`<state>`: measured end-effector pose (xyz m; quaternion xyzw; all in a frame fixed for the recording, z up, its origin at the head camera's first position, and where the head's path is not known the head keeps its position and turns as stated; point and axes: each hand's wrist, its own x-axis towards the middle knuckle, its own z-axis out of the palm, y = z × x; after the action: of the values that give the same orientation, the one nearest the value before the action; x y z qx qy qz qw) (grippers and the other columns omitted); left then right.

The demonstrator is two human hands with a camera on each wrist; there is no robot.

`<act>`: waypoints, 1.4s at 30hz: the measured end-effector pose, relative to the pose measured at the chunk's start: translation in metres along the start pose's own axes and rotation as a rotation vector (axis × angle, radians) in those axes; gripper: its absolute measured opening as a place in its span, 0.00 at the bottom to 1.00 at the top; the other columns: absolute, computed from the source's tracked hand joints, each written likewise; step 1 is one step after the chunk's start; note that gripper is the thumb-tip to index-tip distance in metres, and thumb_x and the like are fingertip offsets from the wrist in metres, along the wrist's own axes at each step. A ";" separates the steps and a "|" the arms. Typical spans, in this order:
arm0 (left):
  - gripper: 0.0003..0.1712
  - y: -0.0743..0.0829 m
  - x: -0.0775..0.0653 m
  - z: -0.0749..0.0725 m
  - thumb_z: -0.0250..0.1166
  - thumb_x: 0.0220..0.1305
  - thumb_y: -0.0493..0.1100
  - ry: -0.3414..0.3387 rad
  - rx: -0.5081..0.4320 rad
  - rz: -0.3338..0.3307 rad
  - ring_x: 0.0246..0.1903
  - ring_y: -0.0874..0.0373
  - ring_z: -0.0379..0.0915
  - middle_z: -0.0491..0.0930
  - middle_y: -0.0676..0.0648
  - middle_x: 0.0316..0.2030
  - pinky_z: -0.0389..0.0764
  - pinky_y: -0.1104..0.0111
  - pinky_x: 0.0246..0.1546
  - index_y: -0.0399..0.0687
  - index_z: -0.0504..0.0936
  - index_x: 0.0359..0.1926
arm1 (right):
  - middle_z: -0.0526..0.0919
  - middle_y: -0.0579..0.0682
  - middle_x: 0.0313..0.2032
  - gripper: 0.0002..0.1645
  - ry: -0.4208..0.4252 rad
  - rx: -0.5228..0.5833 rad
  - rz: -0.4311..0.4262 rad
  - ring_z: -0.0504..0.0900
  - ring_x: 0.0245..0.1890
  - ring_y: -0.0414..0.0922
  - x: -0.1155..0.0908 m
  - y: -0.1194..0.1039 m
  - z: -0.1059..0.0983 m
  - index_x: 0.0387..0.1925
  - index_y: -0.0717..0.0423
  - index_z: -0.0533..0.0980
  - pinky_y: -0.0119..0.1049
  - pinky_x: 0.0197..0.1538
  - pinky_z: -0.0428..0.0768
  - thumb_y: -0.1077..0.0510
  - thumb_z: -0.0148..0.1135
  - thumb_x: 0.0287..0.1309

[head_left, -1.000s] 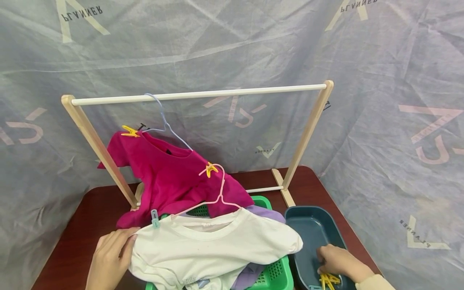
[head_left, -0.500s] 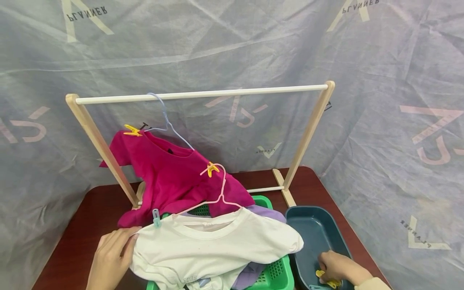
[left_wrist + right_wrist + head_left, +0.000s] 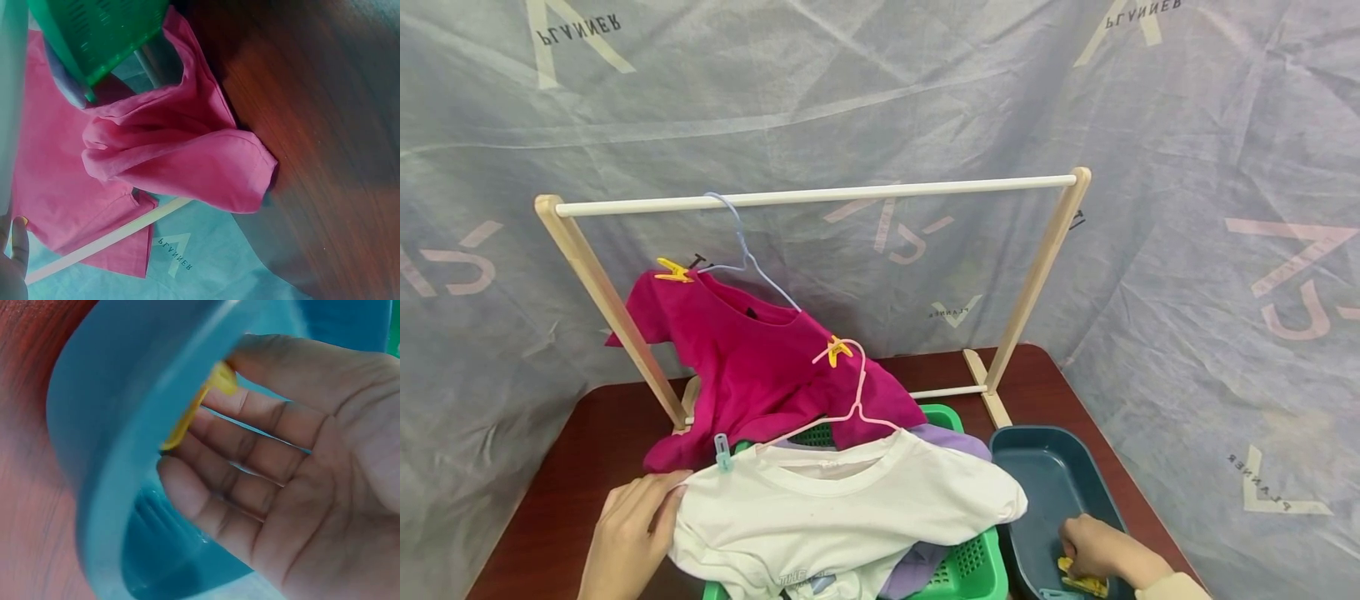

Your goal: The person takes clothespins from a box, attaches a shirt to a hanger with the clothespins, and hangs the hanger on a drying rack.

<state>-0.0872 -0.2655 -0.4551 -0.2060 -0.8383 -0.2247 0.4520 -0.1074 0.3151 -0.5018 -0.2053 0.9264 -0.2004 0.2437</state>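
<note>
A white T-shirt (image 3: 842, 521) on a pink hanger (image 3: 859, 398) lies over the green basket (image 3: 981, 575). A light-blue clothespin (image 3: 722, 454) clips its left shoulder. My left hand (image 3: 628, 529) pinches the sleeve on that side between thumb and fingers. My right hand (image 3: 1101, 550) reaches into the dark blue basin (image 3: 1037, 475). There, in the right wrist view, the thumb and fingertips hold a yellow clothespin (image 3: 187, 419); its far end is hidden by the basin's rim. Another light-blue clothespin (image 3: 1060, 594) lies at the basin's near end.
A magenta shirt (image 3: 737, 358) hangs from a blue hanger (image 3: 745, 250) on the rack's white rod (image 3: 887, 194), with yellow clothespins (image 3: 673, 271) at its shoulders. Purple cloth (image 3: 917, 571) lies in the basket. Grey sheeting (image 3: 880, 100) stands behind the brown table (image 3: 550, 492).
My right fingers have lowered onto the yellow clothespins in the basin, which are now more covered. My left hand stays at the white sleeve.
</note>
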 end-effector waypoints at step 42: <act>0.25 0.000 -0.001 0.002 0.47 0.67 0.54 0.006 0.017 -0.008 0.26 0.55 0.69 0.79 0.48 0.25 0.62 0.73 0.39 0.41 0.82 0.33 | 0.67 0.37 0.18 0.12 0.280 -0.173 -0.069 0.61 0.19 0.30 0.012 -0.023 -0.051 0.20 0.48 0.70 0.26 0.22 0.62 0.61 0.67 0.39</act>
<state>-0.0875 -0.2642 -0.4572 -0.1981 -0.8397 -0.2202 0.4551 -0.1371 0.3040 -0.4545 -0.2272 0.9576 -0.1546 0.0868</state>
